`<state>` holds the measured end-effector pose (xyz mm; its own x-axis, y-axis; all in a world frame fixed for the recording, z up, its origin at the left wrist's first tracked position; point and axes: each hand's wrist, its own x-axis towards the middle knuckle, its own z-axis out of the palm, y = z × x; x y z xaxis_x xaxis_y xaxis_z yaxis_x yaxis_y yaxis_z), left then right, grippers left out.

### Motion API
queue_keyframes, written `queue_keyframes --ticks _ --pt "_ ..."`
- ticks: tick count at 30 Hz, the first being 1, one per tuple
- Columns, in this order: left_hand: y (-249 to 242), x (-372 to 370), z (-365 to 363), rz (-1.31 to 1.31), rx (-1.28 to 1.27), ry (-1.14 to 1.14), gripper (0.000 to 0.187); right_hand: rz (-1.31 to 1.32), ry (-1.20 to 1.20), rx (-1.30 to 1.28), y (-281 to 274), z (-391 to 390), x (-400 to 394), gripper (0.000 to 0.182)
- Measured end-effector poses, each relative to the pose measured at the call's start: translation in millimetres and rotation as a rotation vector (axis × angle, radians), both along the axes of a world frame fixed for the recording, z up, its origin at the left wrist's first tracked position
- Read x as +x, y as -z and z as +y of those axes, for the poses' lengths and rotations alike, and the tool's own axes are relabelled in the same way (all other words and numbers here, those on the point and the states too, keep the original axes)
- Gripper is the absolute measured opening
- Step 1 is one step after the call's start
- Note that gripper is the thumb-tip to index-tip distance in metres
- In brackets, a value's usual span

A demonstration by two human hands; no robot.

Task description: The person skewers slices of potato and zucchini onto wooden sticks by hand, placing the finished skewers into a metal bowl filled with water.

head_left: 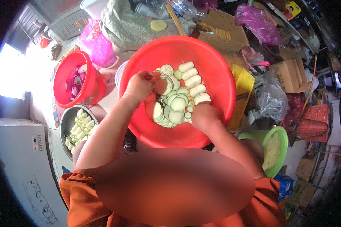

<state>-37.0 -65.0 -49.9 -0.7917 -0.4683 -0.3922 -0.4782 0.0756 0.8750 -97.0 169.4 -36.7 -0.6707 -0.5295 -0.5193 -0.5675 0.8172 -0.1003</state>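
A large red basin (140, 130) holds a heap of round, pale green-edged vegetable slices (177, 104) that look like eggplant. My right hand (206, 116) is closed around the lower end of a thin wooden skewer (191, 99). Several thick pieces (193, 81) are lined up along that skewer, inside the basin's right side. Over the left part of the heap, my left hand (141, 86) has its fingers pinched at the edge of a round slice (164, 86). Its fingertips are partly hidden.
Left of the basin stand a red bucket (91, 85) with purple onions and a metal bowl (64, 125) of cut pieces. A green tub (282, 151) is at right. Behind lie a sack (121, 26), a cardboard box (223, 30) and bundled skewers (176, 19). A white cabinet (22, 159) stands far left.
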Motion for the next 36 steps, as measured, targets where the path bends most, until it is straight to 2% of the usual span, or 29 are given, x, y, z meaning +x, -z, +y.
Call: queue_keyframes --ticks 1,3,6,9,10,12,13,15,16,18,19,21,24,26,27,29,32,34,35,36 --pt "3 0 0 0.000 -0.001 0.000 0.029 0.025 0.016 0.019 0 -2 1 0.024" --pt "6 0 4 -0.014 -0.322 0.125 0.031 -0.008 0.048 0.008 -14 -3 1 0.023" --pt "25 -5 1 -0.093 -0.466 0.207 0.032 -0.046 0.050 -0.078 -19 4 3 0.023" --pt "-15 -5 15 -0.152 -0.541 0.248 0.034 -0.123 0.026 -0.214 -39 6 4 0.028" --pt "-11 -7 15 -0.154 -0.540 0.250 0.034 -0.194 0.030 -0.275 -49 6 4 0.029" --pt "0 -11 14 -0.003 -0.439 0.254 0.033 -0.292 0.081 -0.366 -56 13 5 0.029" --pt "-15 -12 21 -0.005 -0.439 0.257 0.033 -0.388 0.129 -0.456 -58 16 7 0.028" --pt "-47 -13 36 -0.228 0.124 0.170 0.029 -0.463 0.173 -0.499 -64 19 13 0.027" --pt "-53 -12 39 -0.231 0.122 0.171 0.029 -0.535 0.215 -0.541 -65 21 16 0.026" --pt "-59 -10 45 -0.284 0.431 0.166 0.027 -0.576 0.192 -0.606 -61 25 23 0.028" --pt "-51 -9 46 -0.287 0.429 0.171 0.027 -0.614 0.170 -0.669 -60 27 25 0.029" --pt "-34 -8 47 -0.021 0.619 0.137 0.025 -0.581 0.105 -0.607 -60 28 26 0.025" --pt "-38 -10 53 -0.030 0.631 0.109 0.025 -0.633 0.157 -0.709 -54 30 28 0.021" --pt "-50 -13 62 -0.035 0.606 0.090 0.026 -0.664 0.323 -0.903 -41 28 28 0.019" --pt "-61 -14 66 -0.009 0.590 0.092 0.027 -0.663 0.323 -0.904 -44 27 27 0.019" --pt "-67 -16 62 0.017 0.573 0.093 0.028 -0.738 0.559 -0.879 -57 24 23 0.020" --pt "-54 -22 26 0.096 0.471 -0.003 0.024 -0.677 0.543 -0.946 -65 28 13 0.025" --pt "-8 -24 6 0.169 -0.367 0.104 0.025 -0.648 0.572 -1.027 -59 31 10 0.031" --pt "9 -22 4 0.169 -0.366 0.104 0.025 -0.647 0.573 -1.026 -59 31 11 0.031" --pt "9 -21 9 0.038 -0.580 0.239 0.031 -0.638 0.563 -1.022 -60 30 11 0.031"
